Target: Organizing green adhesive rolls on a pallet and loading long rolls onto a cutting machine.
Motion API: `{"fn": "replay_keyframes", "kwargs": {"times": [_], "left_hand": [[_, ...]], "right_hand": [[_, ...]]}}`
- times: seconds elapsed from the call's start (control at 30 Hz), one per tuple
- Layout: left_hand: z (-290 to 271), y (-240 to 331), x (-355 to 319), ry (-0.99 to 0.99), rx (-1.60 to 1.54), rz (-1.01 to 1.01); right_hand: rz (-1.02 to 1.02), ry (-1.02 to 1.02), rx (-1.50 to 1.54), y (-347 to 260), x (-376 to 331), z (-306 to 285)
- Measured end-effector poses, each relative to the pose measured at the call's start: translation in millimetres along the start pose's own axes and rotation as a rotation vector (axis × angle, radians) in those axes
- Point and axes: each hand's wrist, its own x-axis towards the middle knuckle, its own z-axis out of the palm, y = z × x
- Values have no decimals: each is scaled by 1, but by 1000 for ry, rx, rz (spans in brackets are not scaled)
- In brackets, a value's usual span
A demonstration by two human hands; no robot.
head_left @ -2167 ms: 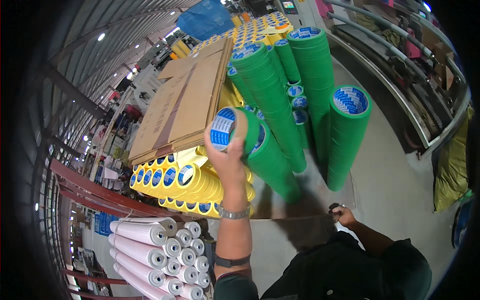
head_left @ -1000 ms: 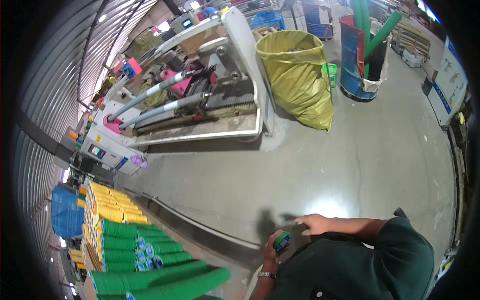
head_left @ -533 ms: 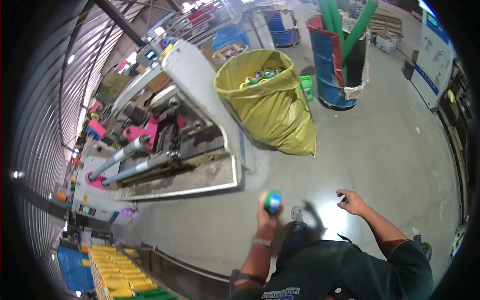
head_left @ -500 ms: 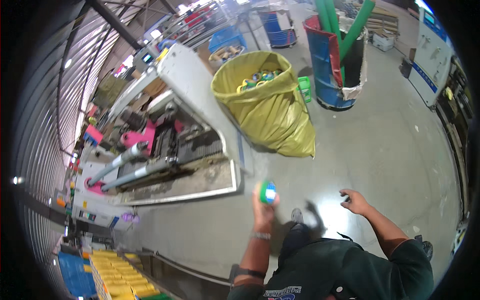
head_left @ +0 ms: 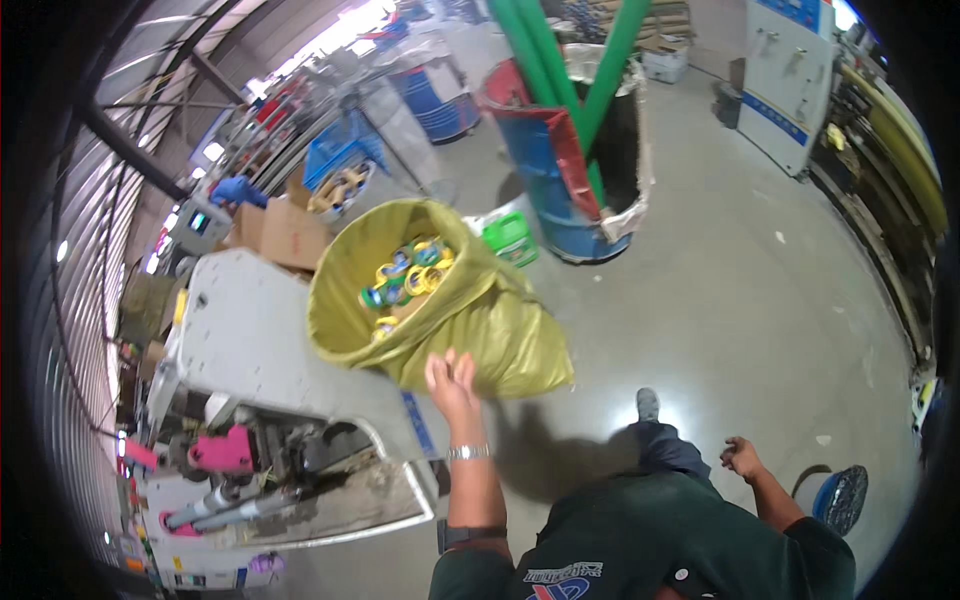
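Observation:
My left hand [head_left: 454,384] is stretched out against the near side of a big yellow plastic bag [head_left: 500,350], below its wide mouth. Its fingers are raised and apart, and nothing shows in them. Inside the bag lie several small tape rolls [head_left: 418,272] in green, yellow and blue. My right hand [head_left: 741,459] hangs over the floor at my right side, empty, its fingers loosely bent and apart.
Left of the bag stands a grey-white machine [head_left: 250,330] with pink parts and rollers. Behind are a green jug [head_left: 511,238], a blue drum [head_left: 550,195] holding green tubes, and cardboard boxes [head_left: 290,232]. A wrapped roll [head_left: 840,500] is on the floor at right.
The green tape roll that was in my left hand is gone from it, and its fingers have opened. I have come closer to the yellow bag, which now sits nearer my left hand.

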Motion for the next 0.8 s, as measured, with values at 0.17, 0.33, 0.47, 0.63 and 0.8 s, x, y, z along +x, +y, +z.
{"fn": "replay_keyframes", "kwargs": {"times": [0.17,0.33,0.47,0.63,0.8], "left_hand": [[-13,-174,-9,215,357,-158],[-86,-259,-23,-214,576,-11],[25,-250,9,50,427,-452],[156,-281,117,54,394,-307],[323,-264,223,-86,477,-251]], "right_hand": [[-193,119,112,-143,148,-77],[-444,226,23,-392,280,-124],[-602,211,223,-575,353,-144],[-693,214,319,-750,446,-144],[-701,216,380,-861,528,-172]]}}
